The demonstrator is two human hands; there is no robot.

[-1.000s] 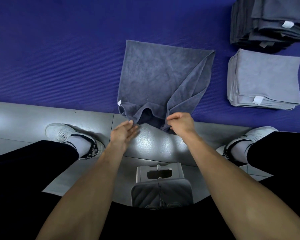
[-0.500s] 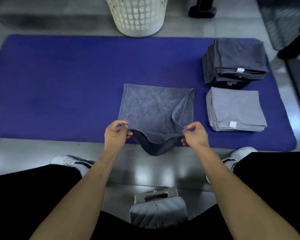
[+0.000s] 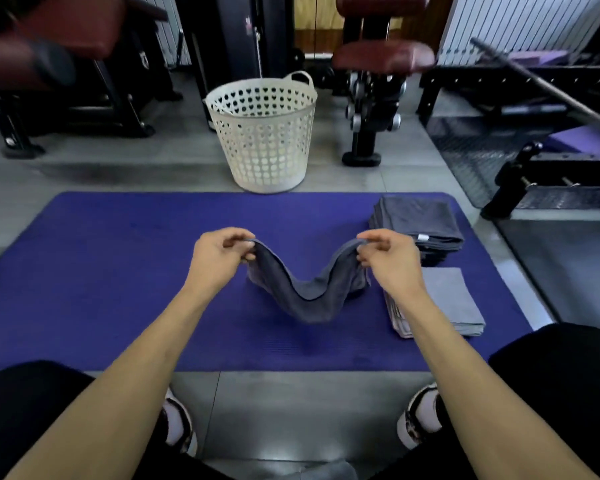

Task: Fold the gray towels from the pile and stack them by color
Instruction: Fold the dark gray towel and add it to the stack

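The left hand (image 3: 219,258) and the right hand (image 3: 392,259) each pinch one upper end of a dark gray towel (image 3: 307,296), fingers and thumb curled round the cloth. The towel hangs between the hands in a sagging U, doubled over, with its low middle over the blue mat (image 3: 118,271); whether that low part touches the mat cannot be told. The hands are held level, apart, above the middle of the mat. To the right on the mat sit two stacks of folded towels: a dark stack (image 3: 418,225) at the far right corner, with a small white tag showing on its near edge, and a light stack (image 3: 451,299) just near of it, partly hidden behind the right forearm. The right hand is beside the dark stack and above the far edge of the light stack. Beyond the far edge of the mat a white perforated basket (image 3: 267,133) stands upright on the gray floor (image 3: 309,410). Behind it are black gym machines with dark red pads. At the near edge, the person's black-clad legs and white shoes frame the view.
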